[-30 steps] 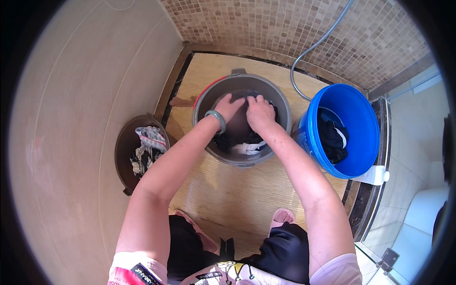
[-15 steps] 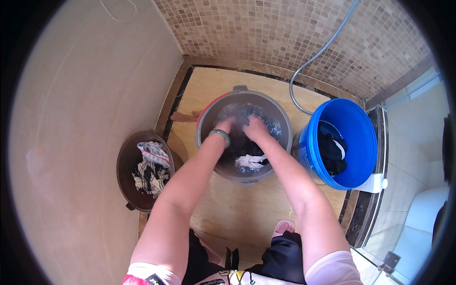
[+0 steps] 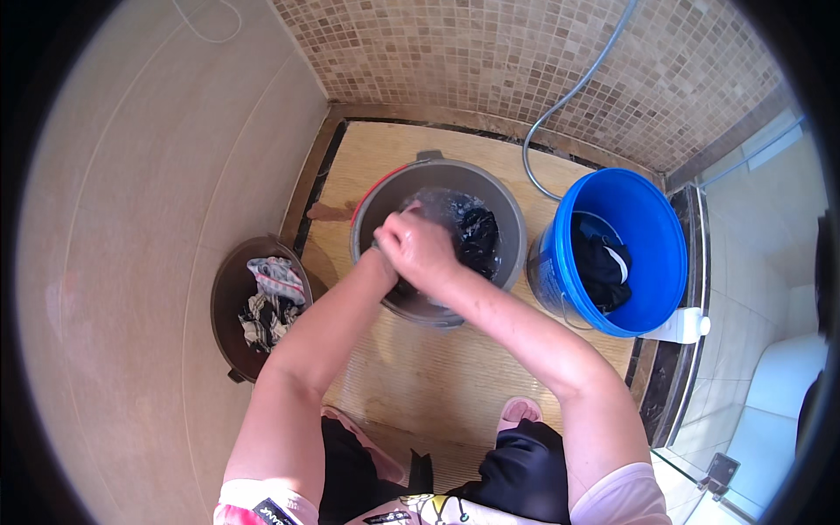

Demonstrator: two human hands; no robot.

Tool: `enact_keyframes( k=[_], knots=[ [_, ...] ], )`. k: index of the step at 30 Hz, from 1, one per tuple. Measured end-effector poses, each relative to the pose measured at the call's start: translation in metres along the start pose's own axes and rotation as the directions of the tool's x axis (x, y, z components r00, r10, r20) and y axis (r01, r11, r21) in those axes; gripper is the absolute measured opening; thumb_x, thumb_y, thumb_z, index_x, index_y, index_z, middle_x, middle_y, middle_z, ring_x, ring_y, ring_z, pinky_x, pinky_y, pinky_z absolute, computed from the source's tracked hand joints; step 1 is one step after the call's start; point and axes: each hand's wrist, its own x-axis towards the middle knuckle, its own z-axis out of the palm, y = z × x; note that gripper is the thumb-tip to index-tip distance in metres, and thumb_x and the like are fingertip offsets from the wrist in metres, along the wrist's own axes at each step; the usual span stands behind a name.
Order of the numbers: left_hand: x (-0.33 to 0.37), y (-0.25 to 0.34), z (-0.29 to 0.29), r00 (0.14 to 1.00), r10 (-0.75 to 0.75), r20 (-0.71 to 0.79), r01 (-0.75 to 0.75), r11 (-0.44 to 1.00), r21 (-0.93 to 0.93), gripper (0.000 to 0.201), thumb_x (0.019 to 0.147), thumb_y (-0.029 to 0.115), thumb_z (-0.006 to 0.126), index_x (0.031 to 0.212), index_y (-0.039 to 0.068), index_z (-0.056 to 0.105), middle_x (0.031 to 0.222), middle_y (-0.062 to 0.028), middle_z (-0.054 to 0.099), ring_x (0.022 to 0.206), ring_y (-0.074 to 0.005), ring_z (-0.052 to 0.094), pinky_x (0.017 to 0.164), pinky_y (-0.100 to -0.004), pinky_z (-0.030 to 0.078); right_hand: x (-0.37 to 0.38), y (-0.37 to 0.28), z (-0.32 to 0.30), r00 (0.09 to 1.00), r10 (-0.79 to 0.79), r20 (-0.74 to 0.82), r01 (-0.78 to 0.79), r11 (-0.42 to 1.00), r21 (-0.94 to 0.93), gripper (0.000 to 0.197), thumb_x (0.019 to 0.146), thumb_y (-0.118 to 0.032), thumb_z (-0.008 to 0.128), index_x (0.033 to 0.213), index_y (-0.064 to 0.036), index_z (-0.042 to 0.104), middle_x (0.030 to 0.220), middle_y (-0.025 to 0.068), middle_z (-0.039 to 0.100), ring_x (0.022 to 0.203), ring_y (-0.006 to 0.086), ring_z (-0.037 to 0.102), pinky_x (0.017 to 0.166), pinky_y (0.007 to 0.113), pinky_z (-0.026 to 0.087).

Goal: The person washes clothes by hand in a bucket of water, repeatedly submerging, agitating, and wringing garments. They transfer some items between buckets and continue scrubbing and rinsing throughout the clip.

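My right hand is crossed over my left wrist, fingers closed around it where a grey-green bangle sits; the bangle is almost wholly covered. Only a bit of my left hand shows beyond the right one, low in the bucket, and its fingers are hidden. Both hands are over a grey-brown bucket with a red handle at its left rim. Dark wet clothes lie in sudsy water inside it, to the right of my hands.
At the left, a brown bucket holds patterned clothes. A blue bucket with dark clothes stands at the right, a white bottle beside it. A grey hose hangs along the tiled wall.
My right hand has come up out of the water and moved left onto my left wrist. The white cloth in the middle bucket is now hidden behind my right arm.
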Motion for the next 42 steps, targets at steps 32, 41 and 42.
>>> enact_keyframes(
  k=[32,41,42],
  knots=[
    [-0.01,0.121,0.138,0.98,-0.092,-0.177,0.116,0.985,0.131,0.043,0.082,0.031,0.062,0.114,0.003,0.055,0.107,-0.0091,0.061,0.097,-0.0192,0.059,0.089,-0.0332,0.045,0.014,0.089,-0.092,0.862,0.488,-0.14,-0.299,0.71,0.638,0.047,0.069,-0.004,0.055,0.116,-0.0065,0.049,0.095,0.0097,0.058,0.078,0.0148,0.056,0.069,0.026,0.047],
    [0.003,0.045,0.134,0.773,-0.424,-0.472,0.343,0.905,-0.251,0.028,0.084,0.034,0.051,0.095,0.011,0.062,0.093,-0.0066,0.064,0.084,-0.0214,0.059,0.078,-0.0333,0.047,0.009,0.082,-0.058,0.964,0.264,-0.027,-0.257,0.908,-0.332,0.027,0.083,-0.031,0.055,0.094,-0.0065,0.055,0.089,0.0173,0.061,0.079,0.0361,0.06,0.068,0.044,0.049],
    [0.009,0.047,0.136,0.752,-0.379,-0.539,0.339,0.924,-0.178,0.03,0.083,0.031,0.054,0.102,0.008,0.059,0.099,-0.0087,0.062,0.085,-0.0209,0.06,0.077,-0.0329,0.048,0.008,0.092,-0.055,0.956,0.294,-0.006,-0.278,0.895,-0.35,0.028,0.083,-0.03,0.055,0.098,-0.0063,0.055,0.092,0.0174,0.06,0.085,0.0357,0.059,0.071,0.045,0.049]
  ],
)
